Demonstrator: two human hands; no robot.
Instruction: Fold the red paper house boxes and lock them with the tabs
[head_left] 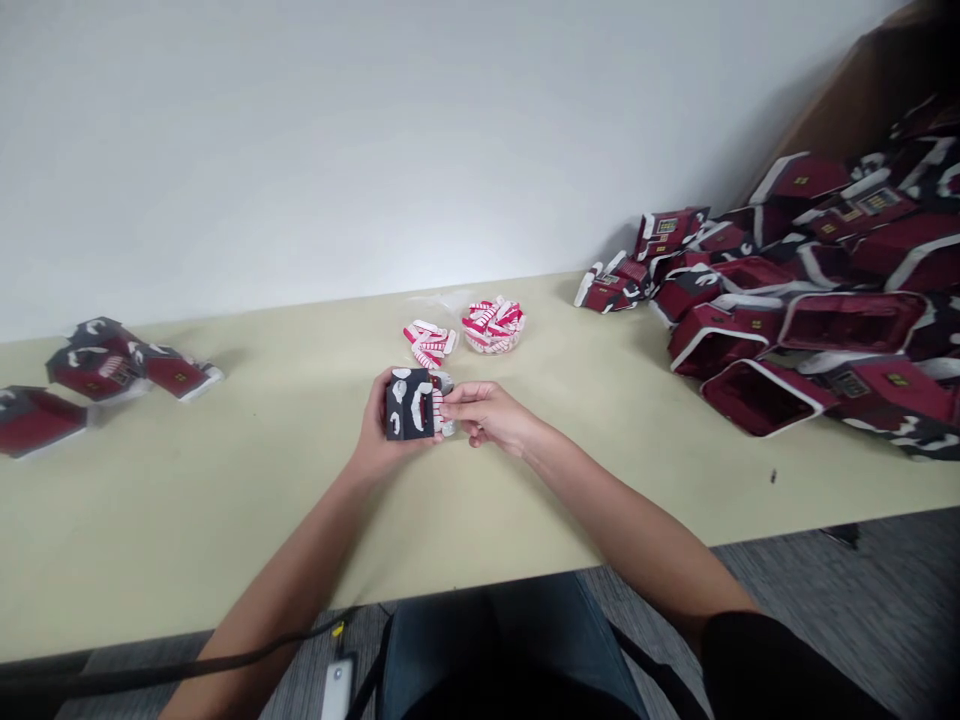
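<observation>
My left hand (377, 430) is wrapped round a small paper house box (410, 404) with a black roof bearing white patches, held just above the table (225, 500). At the box's right side my right hand (486, 415) pinches it, fingertips on a red-and-white striped piece (437, 405). Just behind lie a loose heap of red-and-white striped pieces (429, 343) and a clear dish (493, 325) filled with more of them.
A big pile of folded dark-red house boxes (810, 300) covers the table's right end. Several more boxes (105, 365) lie at the far left. A white wall stands behind. A cable and a small device (337, 685) hang below the table's near edge.
</observation>
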